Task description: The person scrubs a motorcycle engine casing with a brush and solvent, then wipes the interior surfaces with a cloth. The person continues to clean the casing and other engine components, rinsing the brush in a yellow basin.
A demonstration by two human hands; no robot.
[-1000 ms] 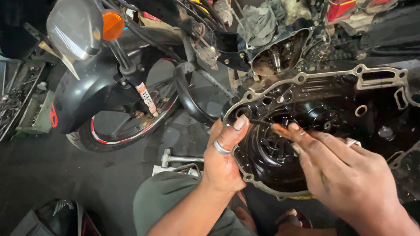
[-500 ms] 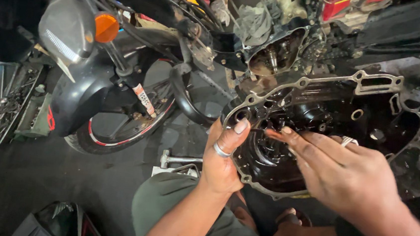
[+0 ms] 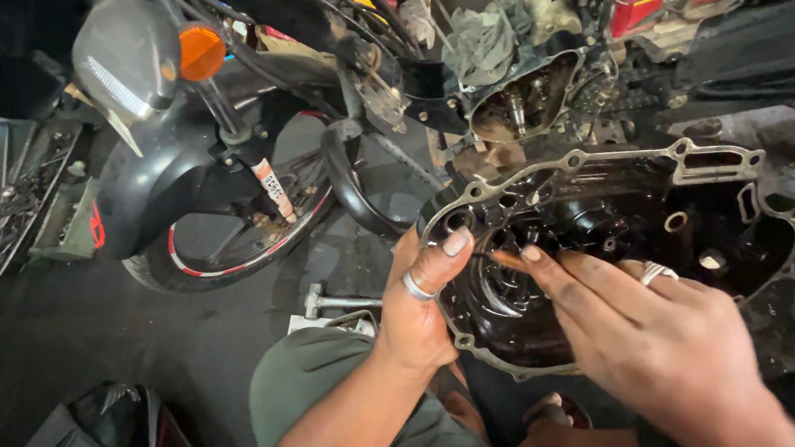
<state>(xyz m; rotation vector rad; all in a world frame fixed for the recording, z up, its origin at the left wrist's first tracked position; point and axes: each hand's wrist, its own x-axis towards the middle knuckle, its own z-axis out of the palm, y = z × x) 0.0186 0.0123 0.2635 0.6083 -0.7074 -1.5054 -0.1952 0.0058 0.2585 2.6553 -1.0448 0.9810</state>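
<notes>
You have a black, oily engine case cover (image 3: pixel 605 230) in the centre-right of the frame, its open inside facing you. A pale, bare-metal gasket rim with bolt holes runs round its edge. It stands tilted, with its lower left edge nearest you.

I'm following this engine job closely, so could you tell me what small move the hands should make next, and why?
Probably steady the engine cover with the left hand at its rim while the right hand presses its fingertips further into the oily recess, since they already point there.

Motorcycle front wheel (image 3: pixel 226 238), orange indicator (image 3: pixel 202 52) (lit), hammer (image 3: pixel 339 300).
</notes>
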